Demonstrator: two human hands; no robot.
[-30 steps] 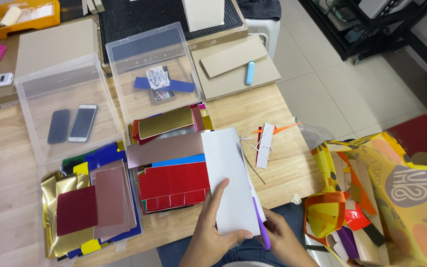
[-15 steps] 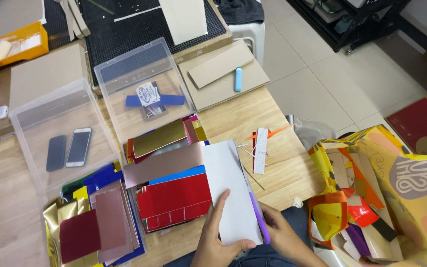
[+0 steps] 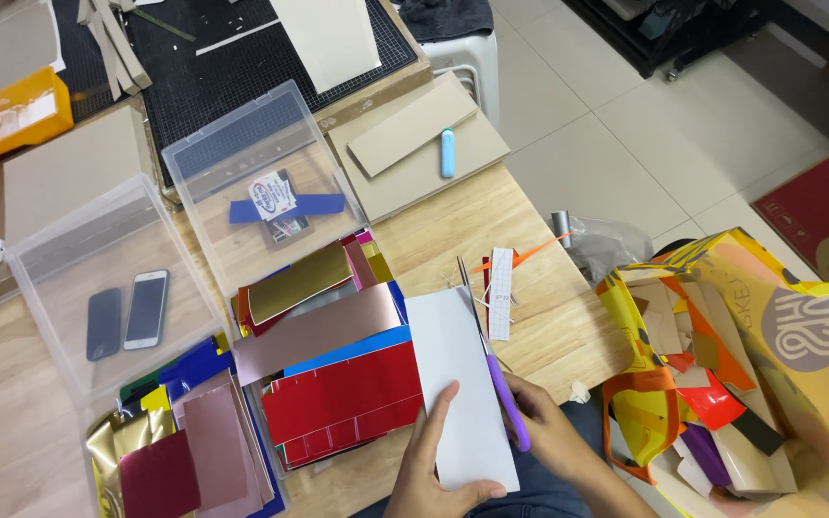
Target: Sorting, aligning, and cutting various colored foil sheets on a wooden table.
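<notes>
**White sheet held flat for the scissors at the desk edge**

A white sheet (image 3: 461,388) is kept at the near edge of the desk (image 3: 549,317), partly over the red foil (image 3: 343,403). The left hand (image 3: 434,470) is laid on its lower part, with the fingers spread up the sheet and the thumb closed under the bottom edge, so the sheet is pinched and cannot slide. The right hand (image 3: 549,432) is closed around the purple handle of the scissors (image 3: 491,355). The blades are pointed away from the person and lie along the right edge of the sheet; whether they are open cannot be told.

The coloured foils (image 3: 309,317) are piled just left of the sheet, within easy reach. Two clear boxes (image 3: 184,163) are placed further back: two phones (image 3: 127,312) lie in one, a blue strip (image 3: 290,206) in the other. Thin strips (image 3: 501,288) lie just beyond the blades. A bag (image 3: 769,326) full of scraps is standing open on the floor at the right, near the cutting hand, so that offcuts can be dropped in it.
</notes>
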